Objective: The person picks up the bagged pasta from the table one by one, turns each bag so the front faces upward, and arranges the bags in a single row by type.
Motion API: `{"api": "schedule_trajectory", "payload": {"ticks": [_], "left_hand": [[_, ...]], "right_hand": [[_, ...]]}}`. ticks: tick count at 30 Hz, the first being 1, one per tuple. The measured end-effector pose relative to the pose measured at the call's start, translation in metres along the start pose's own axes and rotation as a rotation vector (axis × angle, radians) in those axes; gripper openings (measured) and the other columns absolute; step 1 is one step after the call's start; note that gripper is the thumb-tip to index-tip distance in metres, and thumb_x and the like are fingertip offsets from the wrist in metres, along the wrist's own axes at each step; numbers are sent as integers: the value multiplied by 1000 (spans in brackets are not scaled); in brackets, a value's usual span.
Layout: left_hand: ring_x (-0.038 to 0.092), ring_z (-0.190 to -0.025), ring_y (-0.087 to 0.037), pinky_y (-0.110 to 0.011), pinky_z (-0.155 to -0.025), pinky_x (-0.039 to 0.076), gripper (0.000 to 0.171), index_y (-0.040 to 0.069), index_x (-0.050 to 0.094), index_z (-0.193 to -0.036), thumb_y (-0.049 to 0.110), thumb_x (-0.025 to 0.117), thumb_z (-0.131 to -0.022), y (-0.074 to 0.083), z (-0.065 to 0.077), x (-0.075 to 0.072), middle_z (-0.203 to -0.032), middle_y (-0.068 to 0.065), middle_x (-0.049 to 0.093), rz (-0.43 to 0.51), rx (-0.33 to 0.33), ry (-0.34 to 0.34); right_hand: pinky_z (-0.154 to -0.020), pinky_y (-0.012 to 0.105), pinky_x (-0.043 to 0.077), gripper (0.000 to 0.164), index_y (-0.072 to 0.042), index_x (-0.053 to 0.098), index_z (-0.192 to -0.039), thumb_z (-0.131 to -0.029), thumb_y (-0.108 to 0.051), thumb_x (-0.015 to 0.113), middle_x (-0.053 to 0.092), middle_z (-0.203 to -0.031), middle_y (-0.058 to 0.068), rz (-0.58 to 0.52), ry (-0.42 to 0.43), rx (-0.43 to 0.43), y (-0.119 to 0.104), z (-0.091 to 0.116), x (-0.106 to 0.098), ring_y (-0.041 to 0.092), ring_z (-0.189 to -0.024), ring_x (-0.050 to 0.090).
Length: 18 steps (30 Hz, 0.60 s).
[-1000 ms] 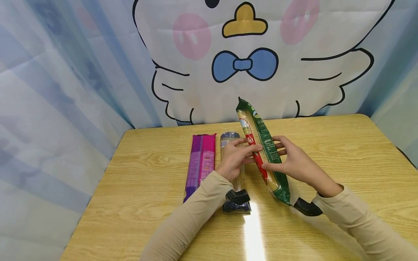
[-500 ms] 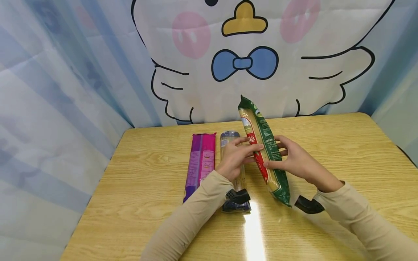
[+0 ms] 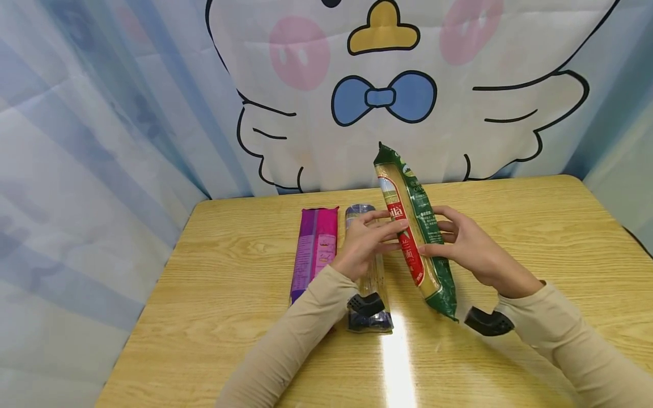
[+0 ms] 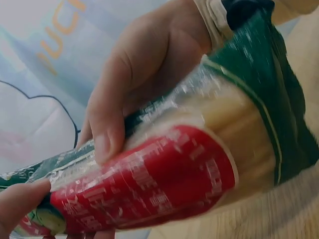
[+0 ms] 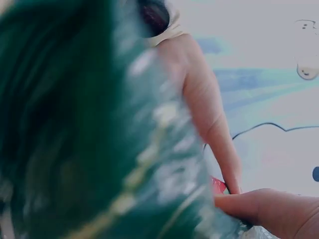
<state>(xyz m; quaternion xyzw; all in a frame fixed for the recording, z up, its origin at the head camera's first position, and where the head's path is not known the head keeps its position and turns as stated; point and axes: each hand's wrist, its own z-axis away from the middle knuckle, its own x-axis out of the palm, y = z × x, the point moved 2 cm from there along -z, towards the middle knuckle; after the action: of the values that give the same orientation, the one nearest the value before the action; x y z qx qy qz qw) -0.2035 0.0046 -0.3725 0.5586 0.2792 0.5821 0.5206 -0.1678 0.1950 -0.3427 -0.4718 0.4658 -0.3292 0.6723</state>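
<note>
A long packet of spaghetti (image 3: 410,238), green with a red label and a see-through front, is held up at a tilt over the table, its top leaning left. My left hand (image 3: 364,238) grips its left side, thumb on the red label. On the other side my right hand (image 3: 474,249) grips it, thumb across the front and fingers behind. In the left wrist view the red label (image 4: 149,179) and the right hand (image 4: 144,64) show close up. The packet's green back (image 5: 75,124) fills much of the right wrist view, blurred.
A purple and pink packet (image 3: 315,246) lies on the wooden table (image 3: 229,317) at the left. Beside it lies a clear packet with dark blue ends (image 3: 371,322), partly under the left hand and wrist. A cartoon-printed curtain (image 3: 285,136) hangs behind the table.
The spaghetti packet has shifted slightly right and turned a little, so more of its red label faces the head camera. Both hands keep their hold and move with it.
</note>
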Motion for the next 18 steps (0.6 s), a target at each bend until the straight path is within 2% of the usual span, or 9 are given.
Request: {"api": "schedule_trajectory", "payload": {"ticks": [7,14,18], "left_hand": [[71,-97,-29,-41,-83,62,42,5,59,-127,8,75,-88,0,-1,-7,-112,-17,71,-22,-4,-61],[71,-101,-30,-41,-87,61,44,5,57,-132,8,72,-91,-3,-5,-16,-117,-18,68,-15,-11,-119],[70,-105,-29,-42,-92,59,46,5,55,-135,6,70,-92,-4,-7,-18,-123,-18,65,11,-3,-158]], "right_hand": [[-95,46,53,92,-3,7,-158,-93,-16,70,32,-152,33,-63,-17,54,4,1,-2,47,-133,42],[-106,62,41,99,-3,-6,-158,-93,-15,68,19,-156,36,-111,-30,93,6,2,-5,51,-138,33],[-104,51,47,98,-3,-6,-158,-93,-13,67,22,-155,35,-155,-47,91,4,2,-6,46,-134,40]]}}
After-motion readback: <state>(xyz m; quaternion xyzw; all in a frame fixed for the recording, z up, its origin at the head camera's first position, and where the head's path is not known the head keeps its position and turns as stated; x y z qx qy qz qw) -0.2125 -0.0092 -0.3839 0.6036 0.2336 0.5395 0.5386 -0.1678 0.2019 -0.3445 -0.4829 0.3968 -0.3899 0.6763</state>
